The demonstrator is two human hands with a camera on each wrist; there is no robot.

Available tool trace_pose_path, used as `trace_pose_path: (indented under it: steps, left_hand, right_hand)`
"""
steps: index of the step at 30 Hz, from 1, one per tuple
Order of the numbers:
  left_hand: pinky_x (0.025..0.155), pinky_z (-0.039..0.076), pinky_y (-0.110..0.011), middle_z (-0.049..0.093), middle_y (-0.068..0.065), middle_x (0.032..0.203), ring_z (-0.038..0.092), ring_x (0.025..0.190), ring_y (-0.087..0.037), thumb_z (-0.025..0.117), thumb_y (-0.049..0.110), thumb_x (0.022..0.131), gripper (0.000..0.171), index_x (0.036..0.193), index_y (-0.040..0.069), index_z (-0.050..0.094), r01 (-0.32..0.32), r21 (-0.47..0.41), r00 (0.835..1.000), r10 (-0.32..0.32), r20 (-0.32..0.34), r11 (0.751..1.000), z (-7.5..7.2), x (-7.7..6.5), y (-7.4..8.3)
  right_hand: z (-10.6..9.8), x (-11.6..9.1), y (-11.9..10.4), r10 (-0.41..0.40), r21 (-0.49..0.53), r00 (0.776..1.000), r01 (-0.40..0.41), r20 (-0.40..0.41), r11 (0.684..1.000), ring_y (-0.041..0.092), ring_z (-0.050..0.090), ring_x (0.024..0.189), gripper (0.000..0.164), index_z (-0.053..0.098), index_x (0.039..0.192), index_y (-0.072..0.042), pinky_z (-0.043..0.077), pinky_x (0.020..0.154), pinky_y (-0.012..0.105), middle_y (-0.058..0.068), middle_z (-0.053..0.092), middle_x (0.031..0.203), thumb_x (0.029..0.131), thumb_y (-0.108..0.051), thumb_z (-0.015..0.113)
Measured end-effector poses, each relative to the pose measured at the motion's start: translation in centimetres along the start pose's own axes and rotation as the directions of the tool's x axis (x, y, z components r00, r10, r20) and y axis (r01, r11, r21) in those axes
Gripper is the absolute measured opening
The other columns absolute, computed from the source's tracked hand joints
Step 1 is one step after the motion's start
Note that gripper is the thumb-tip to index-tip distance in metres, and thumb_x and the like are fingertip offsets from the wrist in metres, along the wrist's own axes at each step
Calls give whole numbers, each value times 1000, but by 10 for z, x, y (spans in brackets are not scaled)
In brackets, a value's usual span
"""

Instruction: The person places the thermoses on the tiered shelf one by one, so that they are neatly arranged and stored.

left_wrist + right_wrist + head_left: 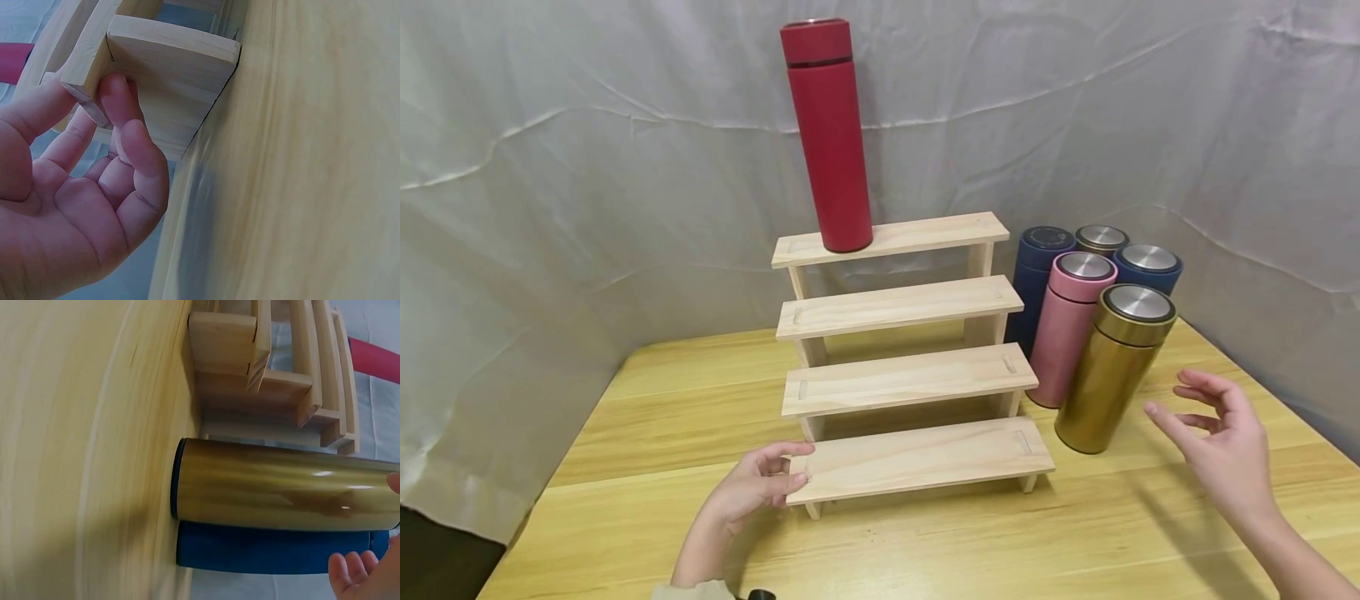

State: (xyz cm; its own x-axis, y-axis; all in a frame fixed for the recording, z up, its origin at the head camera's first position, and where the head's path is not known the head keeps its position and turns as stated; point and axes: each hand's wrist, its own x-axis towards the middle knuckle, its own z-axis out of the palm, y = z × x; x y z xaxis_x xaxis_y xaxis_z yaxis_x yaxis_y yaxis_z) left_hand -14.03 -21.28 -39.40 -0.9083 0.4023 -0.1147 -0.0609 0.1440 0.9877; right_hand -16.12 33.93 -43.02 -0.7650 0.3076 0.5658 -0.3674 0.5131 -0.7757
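Observation:
My left hand pinches the left end of the lowest step of a four-tier wooden display stand. In the left wrist view the thumb is on top of the board and the fingers curl beneath it. To the right, my right hand hovers beside a gold thermos, its fingers loosely bent around nothing. The right wrist view has the fingertips near the upper part of that upright thermos. A tall red thermos stands on the top step, left of its middle.
Right of the stand, a pink thermos, a blue thermos, another blue one and a second gold one crowd around the front gold thermos. A grey cloth hangs behind the wooden table.

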Motion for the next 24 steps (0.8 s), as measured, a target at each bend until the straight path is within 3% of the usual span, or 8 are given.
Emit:
trace_pose_path:
  steps: [5,24]
  left_hand:
    - [59,45,-24,42,-1,72,41,51,-5,64,9,81,49,122,-9,44,-2,5,1000,2,-2,1000,0,0,0]
    - [59,45,-24,42,-1,71,42,50,-5,64,9,81,49,122,-9,44,-6,8,1000,6,0,1000,0,0,-1]
  right_hand:
    - [1,3,5,18,-54,1000,-18,4,998,10,48,103,75,39,130,-16,41,72,11,7,47,121,67,-3,77]
    - [19,19,3,67,-54,990,-61,124,997,8,41,105,90,22,138,-23,36,73,9,7,39,122,68,-12,78]
